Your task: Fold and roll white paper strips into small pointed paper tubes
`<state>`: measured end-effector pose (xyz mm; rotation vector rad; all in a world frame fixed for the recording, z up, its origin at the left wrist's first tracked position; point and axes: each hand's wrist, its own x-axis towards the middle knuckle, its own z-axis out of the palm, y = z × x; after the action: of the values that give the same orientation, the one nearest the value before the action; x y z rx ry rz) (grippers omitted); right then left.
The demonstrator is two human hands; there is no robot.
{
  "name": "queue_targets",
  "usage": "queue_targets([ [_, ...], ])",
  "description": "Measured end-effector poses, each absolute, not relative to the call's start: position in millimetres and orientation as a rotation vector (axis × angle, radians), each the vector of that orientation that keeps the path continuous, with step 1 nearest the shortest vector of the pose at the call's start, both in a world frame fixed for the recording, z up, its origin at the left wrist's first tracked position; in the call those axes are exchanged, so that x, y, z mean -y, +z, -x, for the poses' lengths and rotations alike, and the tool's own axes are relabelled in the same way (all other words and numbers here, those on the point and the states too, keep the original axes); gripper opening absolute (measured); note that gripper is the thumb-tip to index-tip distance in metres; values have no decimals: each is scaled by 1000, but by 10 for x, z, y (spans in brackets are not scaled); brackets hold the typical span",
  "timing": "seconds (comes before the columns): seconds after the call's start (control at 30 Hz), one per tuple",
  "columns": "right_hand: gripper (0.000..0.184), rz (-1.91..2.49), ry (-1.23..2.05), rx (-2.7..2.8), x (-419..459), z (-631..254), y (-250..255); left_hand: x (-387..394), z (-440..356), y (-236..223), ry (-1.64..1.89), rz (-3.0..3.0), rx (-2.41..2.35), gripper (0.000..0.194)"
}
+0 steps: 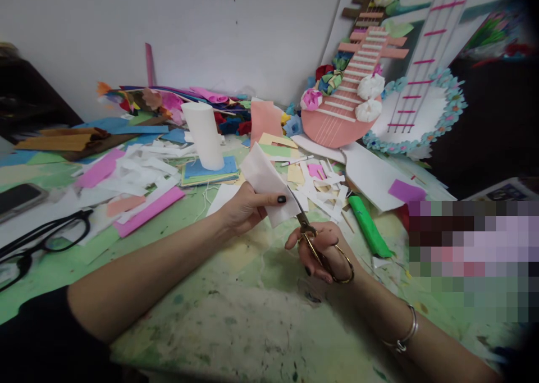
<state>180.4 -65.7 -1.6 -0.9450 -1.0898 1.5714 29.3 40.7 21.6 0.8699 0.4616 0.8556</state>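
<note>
At the far left, black-framed glasses [67, 236] with clear lenses lie beside flat white paper strips [141, 172], loosely tangled, and a smooth pink strip [151, 210]. Next, a white cylinder [204, 136] stands on a stack of coloured sheets [231, 167], blue uppermost. The left hand [246, 210] is pinched closed on a white paper piece [269, 178], thumb across its lower face; the piece, flat and straight-edged, extends up and forward from the grip. At its right edge are the blades of gold-handled metal scissors [309, 234], held by the right hand [332, 240], its fingers partly curled around the handle loops. Farther right lies a crinkled green roll [370, 228]; behind it, a round-bodied pink stringed model [337, 127] with paper flowers leans near a white one [425, 108], its round body edged with light-blue blossoms.
</note>
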Motion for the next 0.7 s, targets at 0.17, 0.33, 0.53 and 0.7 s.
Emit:
queue_targets([
  [0.17, 74, 842, 1556, 1152, 642, -1786, -59, -422, -299, 192, 810, -922, -468, 32],
  [0.33, 70, 814, 1568, 1188, 632, -1793, -71, -429, -297, 145, 791, -943, -471, 30],
  [0.53, 70, 864, 1548, 1163, 631, -1794, -77, -441, -282, 119, 807, -1004, -503, 37],
  [0.7, 69, 853, 1551, 1146, 622, -1803, -85, -478, -290, 134, 895, -907, -505, 40],
])
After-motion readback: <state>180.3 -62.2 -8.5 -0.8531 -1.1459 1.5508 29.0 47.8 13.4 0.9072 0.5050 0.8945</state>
